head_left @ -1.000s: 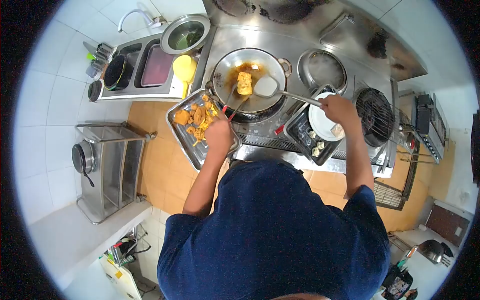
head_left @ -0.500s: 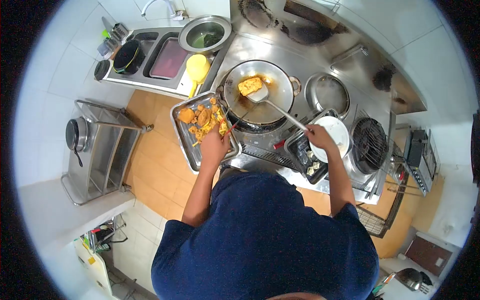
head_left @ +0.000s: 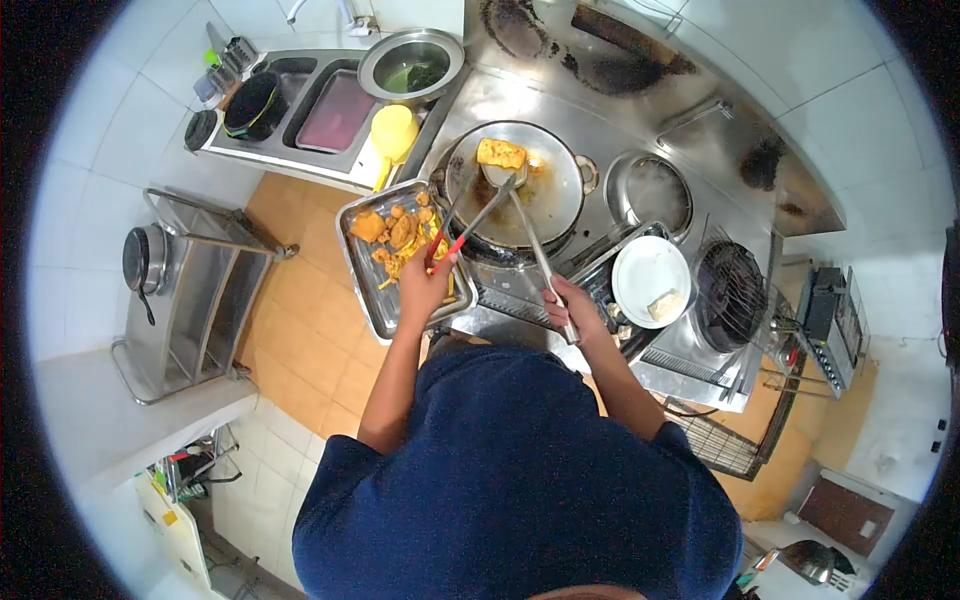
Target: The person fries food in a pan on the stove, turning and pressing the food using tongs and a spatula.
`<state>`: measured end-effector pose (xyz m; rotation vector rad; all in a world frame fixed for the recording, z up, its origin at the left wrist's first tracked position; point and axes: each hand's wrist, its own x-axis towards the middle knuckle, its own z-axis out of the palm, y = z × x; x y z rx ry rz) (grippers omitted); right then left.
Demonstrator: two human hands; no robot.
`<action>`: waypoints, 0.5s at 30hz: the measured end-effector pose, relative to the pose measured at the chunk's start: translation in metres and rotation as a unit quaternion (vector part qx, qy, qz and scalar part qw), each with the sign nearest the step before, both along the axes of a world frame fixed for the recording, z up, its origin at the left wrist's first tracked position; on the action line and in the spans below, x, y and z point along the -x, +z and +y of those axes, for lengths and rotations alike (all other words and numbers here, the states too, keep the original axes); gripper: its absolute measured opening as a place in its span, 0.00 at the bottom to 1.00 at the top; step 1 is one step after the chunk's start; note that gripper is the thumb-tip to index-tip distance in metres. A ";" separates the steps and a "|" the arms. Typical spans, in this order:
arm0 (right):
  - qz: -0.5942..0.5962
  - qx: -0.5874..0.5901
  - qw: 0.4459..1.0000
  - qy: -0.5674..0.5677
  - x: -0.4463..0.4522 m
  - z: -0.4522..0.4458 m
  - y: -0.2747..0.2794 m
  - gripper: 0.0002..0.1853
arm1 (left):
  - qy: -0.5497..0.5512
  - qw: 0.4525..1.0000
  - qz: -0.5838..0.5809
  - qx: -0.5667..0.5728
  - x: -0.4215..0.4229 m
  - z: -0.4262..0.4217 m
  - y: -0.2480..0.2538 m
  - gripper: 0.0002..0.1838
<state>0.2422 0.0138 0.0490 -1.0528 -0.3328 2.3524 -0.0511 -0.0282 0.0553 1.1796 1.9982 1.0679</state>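
My left hand (head_left: 425, 280) is closed around red-handled tongs (head_left: 482, 217), whose metal arms spread over the near left side of the wok (head_left: 560, 215). Beneath that hand lies a metal tray (head_left: 384, 322) of fried pieces (head_left: 403, 232) and yellow strips. My right hand (head_left: 577, 308) grips the long handle of a metal spatula (head_left: 530, 228). Its blade sits in the wok, under or against a golden fried block (head_left: 501, 153). One tong arm reaches close to the blade; whether they touch I cannot tell. Brown oily residue coats the wok bottom.
A white plate (head_left: 640, 262) with a pale piece on it rests over a dark tray right of the wok. Behind are a steaming pot (head_left: 651, 190) and a wire grill rack (head_left: 733, 290). A yellow ladle (head_left: 393, 135) lies by the sink (head_left: 330, 112).
My right hand has moved left and toward my body, off the plate's edge, swinging the spatula handle more upright. The fried block has shifted slightly farther back. The tongs' arms have moved up and right.
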 end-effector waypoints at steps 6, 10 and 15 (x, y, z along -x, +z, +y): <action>-0.127 -0.084 0.988 -0.031 -0.010 -0.017 0.014 0.08 | 0.033 0.996 -0.072 -0.036 0.009 -0.008 -0.007 0.19; -0.230 -0.168 0.958 -0.012 -0.012 -0.031 0.034 0.08 | 0.057 0.981 -0.185 -0.032 0.017 -0.012 -0.009 0.20; -0.329 -0.215 0.919 0.034 0.011 -0.045 0.044 0.16 | 0.082 0.942 -0.323 0.043 0.029 -0.014 0.010 0.19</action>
